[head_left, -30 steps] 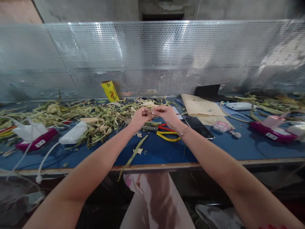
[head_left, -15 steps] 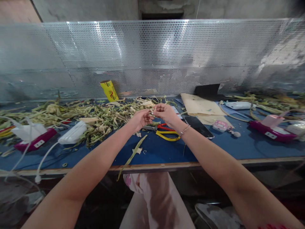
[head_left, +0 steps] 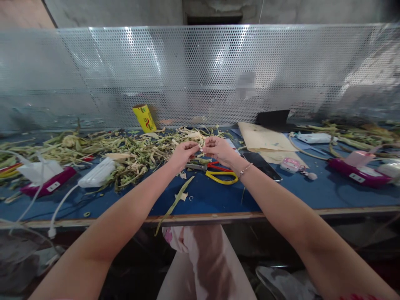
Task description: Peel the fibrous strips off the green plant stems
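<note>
Between my fingertips, over the middle of the blue table, is a small pale piece of plant. My left hand pinches it from the left, and my right hand from the right, a bracelet on its wrist. Its exact kind is too small to make out. Just below the hands lie scissors with one yellow and one red handle, blades toward the left. A heap of dried green plant stalks spreads behind and left of my hands. One long green strip hangs over the front edge.
Right of my hands lie a dark phone, brown paper and a pink case. Purple power strips sit at left and right. A white power bank trails a cable. A perforated metal panel closes off the back.
My left hand's fingers have closed in from a looser curl to a pinch at the pale piece. More of the pale piece shows between the hands. The scissors and heap stay put.
</note>
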The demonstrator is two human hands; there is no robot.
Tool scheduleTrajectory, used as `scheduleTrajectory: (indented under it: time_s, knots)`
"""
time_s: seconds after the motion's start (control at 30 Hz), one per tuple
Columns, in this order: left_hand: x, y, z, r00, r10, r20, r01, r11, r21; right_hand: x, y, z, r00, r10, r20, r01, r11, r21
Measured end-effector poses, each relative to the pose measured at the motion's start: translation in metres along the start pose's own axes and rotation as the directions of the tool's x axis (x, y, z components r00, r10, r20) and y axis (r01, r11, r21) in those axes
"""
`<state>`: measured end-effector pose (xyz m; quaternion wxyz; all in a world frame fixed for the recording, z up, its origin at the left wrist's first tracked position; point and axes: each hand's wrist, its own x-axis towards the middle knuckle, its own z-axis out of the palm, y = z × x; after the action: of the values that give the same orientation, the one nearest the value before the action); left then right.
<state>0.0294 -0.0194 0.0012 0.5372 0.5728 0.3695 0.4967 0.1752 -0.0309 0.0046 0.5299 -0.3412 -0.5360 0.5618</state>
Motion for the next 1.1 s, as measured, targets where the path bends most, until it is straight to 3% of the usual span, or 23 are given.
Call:
scheduleTrajectory:
  time_s: [0.33,0.63,0.77,1.1]
  knots:
    - [0.001,-0.001,0.000,1.000,0.003,0.004,-0.003,0.998,-0.058,-0.001,0.002,0.002,0.999,0.016,0.029,-0.015,0.999,-0.031]
    - [0.000,0.002,-0.001,0.996,-0.061,0.057,0.067,0.992,-0.107,-0.001,0.001,-0.002,0.997,0.002,0.072,0.005,0.995,-0.097]
    - [-0.001,0.004,-0.002,0.992,-0.076,0.100,0.089,0.988,-0.130,0.000,0.001,-0.004,0.996,0.018,0.093,-0.012,0.998,-0.068]
    - [-0.005,0.009,0.001,0.994,-0.066,0.092,0.082,0.978,-0.189,0.001,0.004,-0.006,0.994,0.026,0.108,-0.028,0.999,0.016]
